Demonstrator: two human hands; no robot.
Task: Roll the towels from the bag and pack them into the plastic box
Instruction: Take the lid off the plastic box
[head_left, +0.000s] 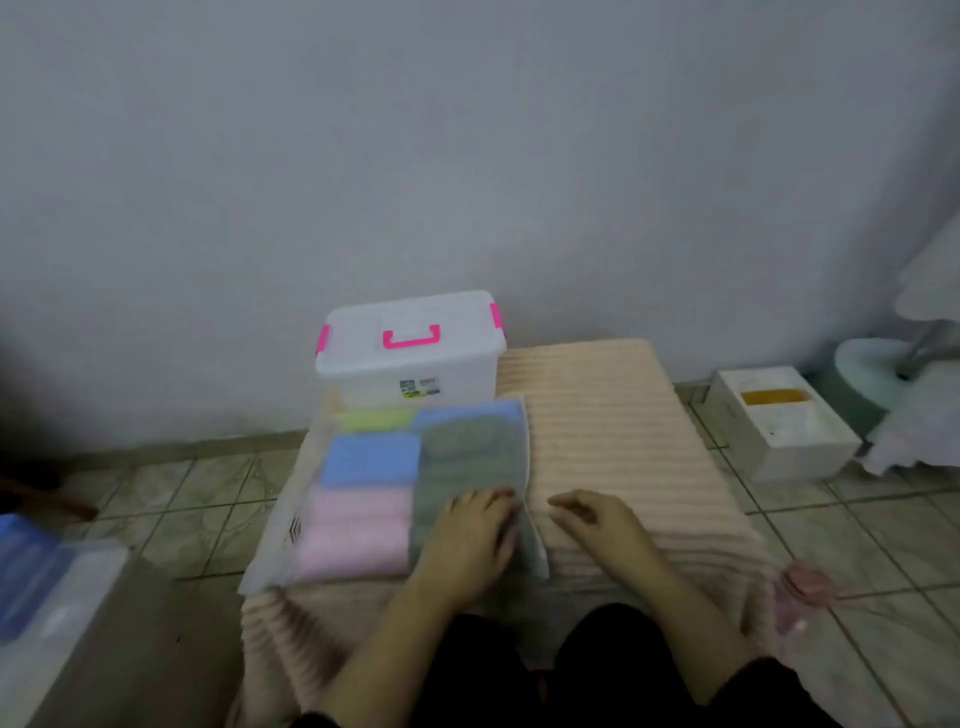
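Observation:
A clear plastic bag (332, 457) lies on a peach ribbed mat (613, 441), packed with folded towels: pink (353, 535), blue (371, 460), green (467, 452) and a yellow-green one at the back. My left hand (467, 540) rests on the bag's right front corner, fingers curled at its edge. My right hand (597, 525) hovers just right of the bag over the mat, fingers loosely bent, holding nothing. The plastic box (410, 353), clear with pink latches and handle, stands behind the bag against the wall with its lid on.
A white box (779, 426) with a yellow slot sits on the tiled floor at right, beside a white lamp base (872, 364). A clear container with blue contents (47, 587) is at the left edge. Something pink and blurred (805, 582) lies near my right knee.

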